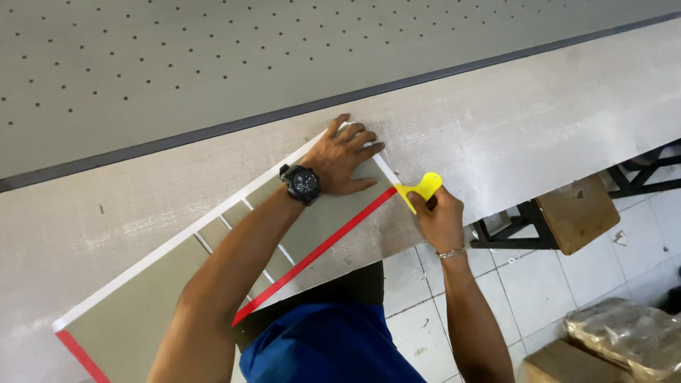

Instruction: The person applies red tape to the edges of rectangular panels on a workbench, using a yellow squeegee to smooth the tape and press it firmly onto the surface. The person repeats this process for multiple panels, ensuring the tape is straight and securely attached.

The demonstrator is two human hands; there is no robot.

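Now the left hand [345, 159], a black watch [301, 183] on its wrist, lies flat with fingers spread on the far corner of a grey panel [142, 312], holding nothing. That panel, edged with white strip and red tape [319, 248], rests slantwise on the pale worktop [532, 113]. Just beside the corner, the right hand [440, 220] is clenched around a yellow scraper [420, 190], whose blade touches the panel's corner where the red tape ends. Below the worktop's edge, a wooden stool [574, 213] stands on the tiled floor [525, 284].

Matt grey board [142, 312] with glossy red tape [319, 248]; rough whitewashed wooden bench [532, 120]; glossy yellow plastic scraper [423, 189].
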